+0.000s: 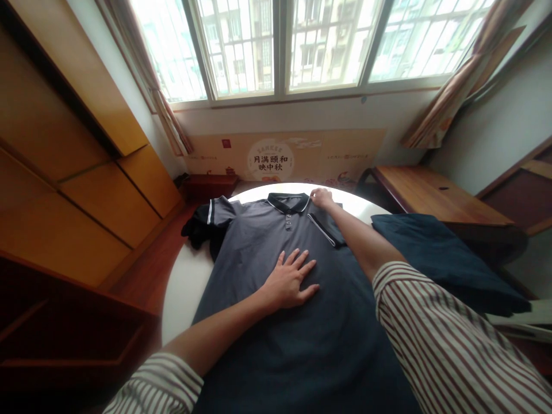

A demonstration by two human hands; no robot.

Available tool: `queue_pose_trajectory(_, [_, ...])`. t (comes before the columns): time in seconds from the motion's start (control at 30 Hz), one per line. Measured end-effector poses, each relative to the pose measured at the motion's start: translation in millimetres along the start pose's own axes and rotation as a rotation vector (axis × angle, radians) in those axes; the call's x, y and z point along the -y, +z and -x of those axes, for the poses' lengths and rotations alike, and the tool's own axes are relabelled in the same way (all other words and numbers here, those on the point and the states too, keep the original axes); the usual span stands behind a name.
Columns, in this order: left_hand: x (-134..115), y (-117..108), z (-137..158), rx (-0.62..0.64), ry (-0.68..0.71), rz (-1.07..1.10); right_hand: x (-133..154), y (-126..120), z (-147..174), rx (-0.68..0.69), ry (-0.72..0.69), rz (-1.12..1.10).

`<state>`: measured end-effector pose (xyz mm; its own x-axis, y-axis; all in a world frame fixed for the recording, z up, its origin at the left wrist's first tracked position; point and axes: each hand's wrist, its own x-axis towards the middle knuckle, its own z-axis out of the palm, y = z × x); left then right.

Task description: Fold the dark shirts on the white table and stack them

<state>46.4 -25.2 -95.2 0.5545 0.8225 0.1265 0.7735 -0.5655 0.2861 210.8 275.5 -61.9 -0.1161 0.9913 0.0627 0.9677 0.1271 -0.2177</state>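
A grey polo shirt (248, 270) is lying front up across a round white counter (183, 293), its black collar (276, 202) pointing toward the window (323, 52) and its lower part spreading toward the person, which is probably putting the whole front within easy reach. The left hand (291, 282) is resting palm down on the chest, fingers spread wide, seemingly weighting the cloth so it is not slipping. The right hand (322, 198) is closing narrowly at the shoulder beside the collar, its fingertips apparently pinching the fabric to control that edge. The near-side sleeve (325, 230) on the right is lying inward over the body, while the opposite sleeve (222, 211) is reaching outward above some black cloth (200, 227) at the counter's rim. Dark blue folded fabric (431, 253) is sitting to the right, its support mostly hidden. Beyond, a wooden side table (448, 192) is standing near the wall, a printed banner (345, 144) is running beneath the bright window, curtains (461, 86) are hanging gathered, and wooden cabinets (112, 201) are lining the left above a reddish floor (138, 276).
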Motion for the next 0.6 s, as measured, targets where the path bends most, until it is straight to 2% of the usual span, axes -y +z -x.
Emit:
queue_pose_trajectory(0.2, [0,-2,1,-0.006,0.005,0.002,17,-8,26,-0.032,-0.032,0.076])
queue_pose_trajectory(0.3, [-1,-4,1,-0.008,0.005,-0.003,31,-17,53,0.012,-0.084,0.117])
queue_pose_trajectory(0.4, [-1,-1,1,-0.011,0.004,-0.007,49,-21,91,0.081,-0.175,0.142])
queue_pose_trajectory(0.5, [1,2,-1,-0.069,-0.022,0.006,65,-20,139,0.123,-0.291,0.142])
queue_pose_trajectory(0.6, [12,-8,-4,-0.136,-0.1,0.021,75,-15,193,0.144,-0.383,0.131])
